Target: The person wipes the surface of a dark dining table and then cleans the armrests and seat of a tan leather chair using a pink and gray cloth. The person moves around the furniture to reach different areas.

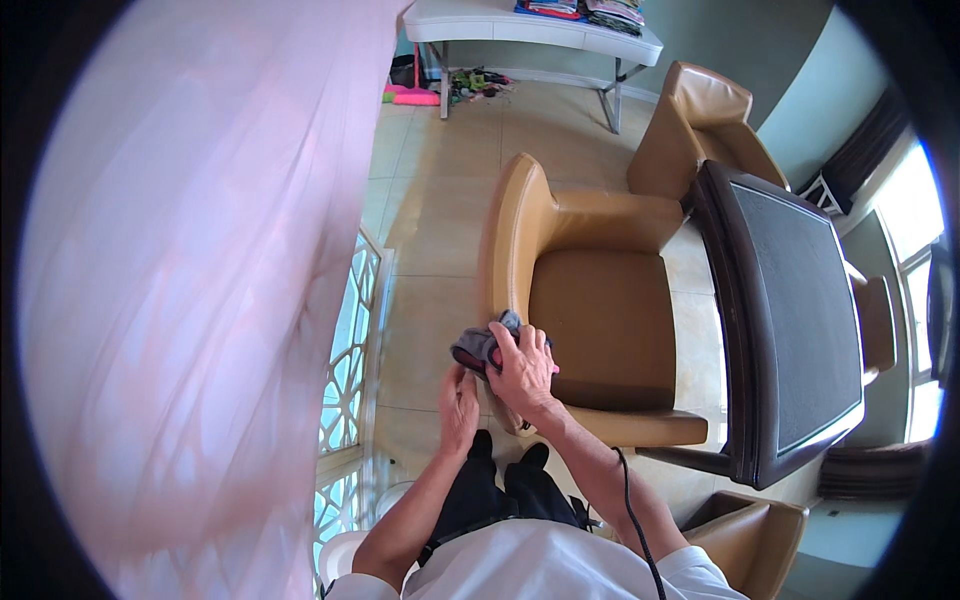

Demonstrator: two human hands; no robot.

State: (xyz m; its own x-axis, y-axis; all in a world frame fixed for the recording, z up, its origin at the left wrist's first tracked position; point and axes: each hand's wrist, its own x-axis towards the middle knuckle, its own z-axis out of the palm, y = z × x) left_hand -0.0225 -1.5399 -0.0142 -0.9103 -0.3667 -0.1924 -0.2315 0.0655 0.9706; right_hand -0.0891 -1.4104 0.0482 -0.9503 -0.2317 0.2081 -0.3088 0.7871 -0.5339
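Note:
A crumpled grey-and-dark cloth item (474, 343) with reddish-pink parts rests against the top of a tan leather armchair's backrest (515, 235). Its exact kind I cannot make out. My right hand (525, 372) lies over it from the right, fingers curled and gripping it. Below and to the left, my left hand (459, 408) has its fingers bent up against the item's lower edge; the fingertips are partly hidden by the cloth. The armchair's brown seat (602, 325) is just right of my hands.
A dark table (790, 310) stands to the right, with more tan armchairs (705, 110) around it. Pale sheer fabric (200, 300) fills the left side, beside a patterned lattice panel (345, 370). A white desk (520, 28) holds stacked items; a pink broom (412, 98) lies beneath.

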